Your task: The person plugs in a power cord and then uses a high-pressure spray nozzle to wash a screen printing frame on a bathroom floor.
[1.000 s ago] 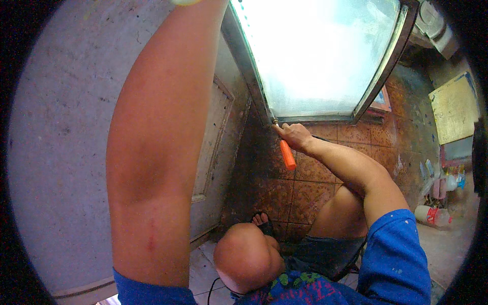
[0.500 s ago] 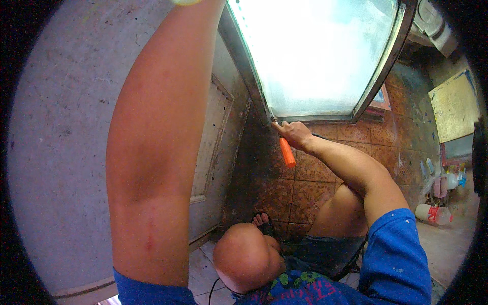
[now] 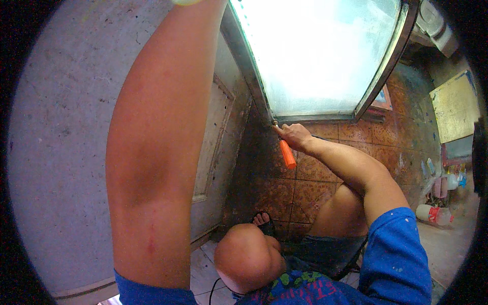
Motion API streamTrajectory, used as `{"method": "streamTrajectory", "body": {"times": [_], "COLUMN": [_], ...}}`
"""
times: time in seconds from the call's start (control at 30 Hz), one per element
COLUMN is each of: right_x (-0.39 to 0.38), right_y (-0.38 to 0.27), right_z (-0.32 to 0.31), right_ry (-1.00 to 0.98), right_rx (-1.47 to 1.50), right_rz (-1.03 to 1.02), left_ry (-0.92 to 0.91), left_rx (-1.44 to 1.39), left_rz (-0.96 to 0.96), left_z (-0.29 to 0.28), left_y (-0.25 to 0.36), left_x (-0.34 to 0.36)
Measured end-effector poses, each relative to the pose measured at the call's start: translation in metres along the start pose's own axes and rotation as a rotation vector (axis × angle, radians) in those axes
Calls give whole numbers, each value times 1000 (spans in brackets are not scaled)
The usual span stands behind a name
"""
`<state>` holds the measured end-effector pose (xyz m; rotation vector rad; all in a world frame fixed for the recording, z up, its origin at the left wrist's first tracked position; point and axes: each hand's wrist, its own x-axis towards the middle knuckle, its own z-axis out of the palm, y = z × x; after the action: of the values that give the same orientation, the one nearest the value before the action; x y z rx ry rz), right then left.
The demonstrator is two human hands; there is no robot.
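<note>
My right hand (image 3: 295, 136) is closed round the front part of a slim tool with an orange handle (image 3: 287, 154). The handle hangs down below my fingers, and the tool's small tip is at the lower left corner of a framed panel (image 3: 315, 66). What kind of tool it is I cannot make out. Bright whitish glare covers the panel, which has a dark frame (image 3: 377, 81). My left arm (image 3: 157, 137) stretches up along the left side and passes out at the top edge, so the left hand is out of sight. Something pale yellow (image 3: 187, 1) shows at that wrist end.
A grey, stained wall or door (image 3: 66, 127) stands close on the left. Brown patterned tiles (image 3: 312, 198) cover the floor below the panel. To the right are a yellowish board (image 3: 454, 107) and a clear bottle with a red label (image 3: 433, 214). My bent knee (image 3: 244, 256) is below.
Very little differs: the view has shifted slightly, and the tool's tip sits a touch lower against the panel's corner. The right hand keeps its hold.
</note>
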<state>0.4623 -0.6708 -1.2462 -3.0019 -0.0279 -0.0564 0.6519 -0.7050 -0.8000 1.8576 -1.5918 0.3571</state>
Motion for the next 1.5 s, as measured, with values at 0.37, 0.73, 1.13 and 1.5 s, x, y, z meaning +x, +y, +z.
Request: {"method": "streamTrajectory", "body": {"times": [0.37, 0.73, 1.13, 1.5], "right_x": [1, 1, 2, 3], "right_y": [-3, -2, -1, 4], "right_z": [-7, -3, 0, 7], "right_ry": [-100, -101, -110, -71], "right_rx": [23, 45, 39, 62], "right_rz": [59, 53, 49, 41], "left_ry": [-30, -58, -33, -42], "left_rx": [12, 9, 12, 36], "left_rz": [-72, -64, -12, -24], "left_z": [-7, -7, -3, -2], "left_y": [14, 11, 3, 3], "left_x": [-11, -7, -3, -2]}}
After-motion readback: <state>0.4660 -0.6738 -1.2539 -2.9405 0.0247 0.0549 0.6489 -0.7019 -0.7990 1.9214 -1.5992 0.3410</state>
